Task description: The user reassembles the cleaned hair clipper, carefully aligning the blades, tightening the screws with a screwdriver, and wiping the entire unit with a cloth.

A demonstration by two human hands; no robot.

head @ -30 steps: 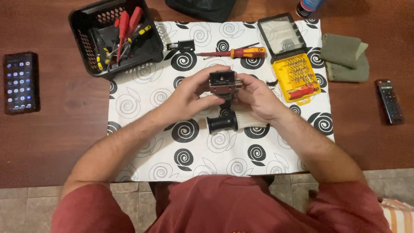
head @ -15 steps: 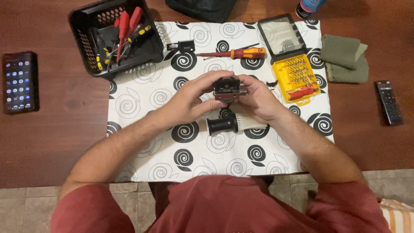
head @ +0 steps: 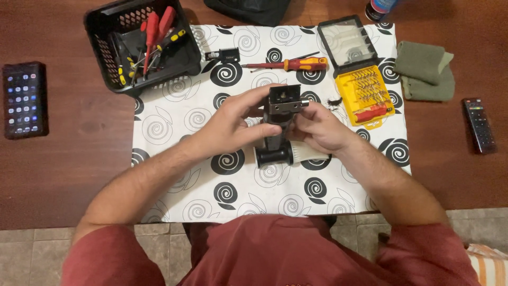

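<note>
device between both hands

Black bag and bottle cut off by the top edge.

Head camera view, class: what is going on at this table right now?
A person holds a small black device upright in both hands, left hand and right hand, above a spiral-patterned mat. A black cylinder lies on the mat just below. A red and yellow screwdriver, a yellow bit case and a black tool basket lie farther back.
</note>
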